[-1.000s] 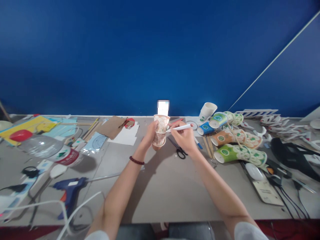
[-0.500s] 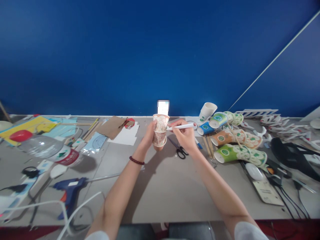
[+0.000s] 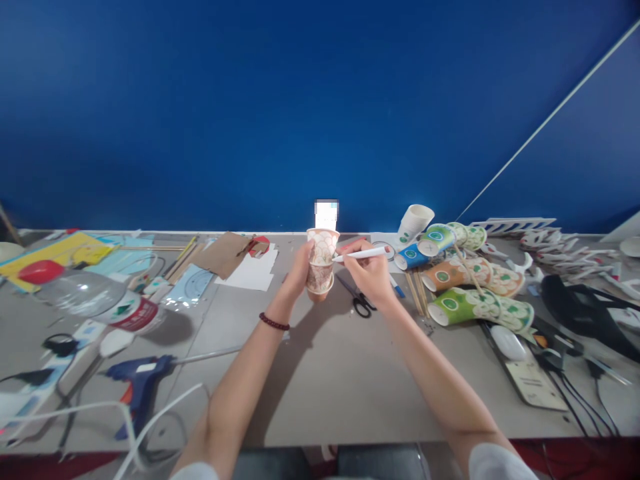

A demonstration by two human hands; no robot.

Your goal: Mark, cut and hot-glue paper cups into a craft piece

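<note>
Fingers of my left hand (image 3: 299, 272) are wrapped round a stack of patterned paper cups (image 3: 321, 257), held upright above the table. In my right hand (image 3: 369, 272) is a white marker (image 3: 367, 253), gripped like a pen, its tip at the right side of the upper cup. Whether the tip touches the cup I cannot tell. Black-handled scissors (image 3: 361, 305) lie just below my right hand. Behind the cups stands a phone (image 3: 327, 215) with a bright screen.
Joined paper cups (image 3: 480, 310) and a white cup (image 3: 416, 220) sit at the right. To the left are a blue glue gun (image 3: 143, 380), a power strip (image 3: 75, 363), a large plastic bottle (image 3: 100, 297) and brown cardboard (image 3: 225, 255). A blue wall (image 3: 300, 120) rises behind.
Almost nothing differs. My hands, the cups and the marker have shifted only very slightly.
</note>
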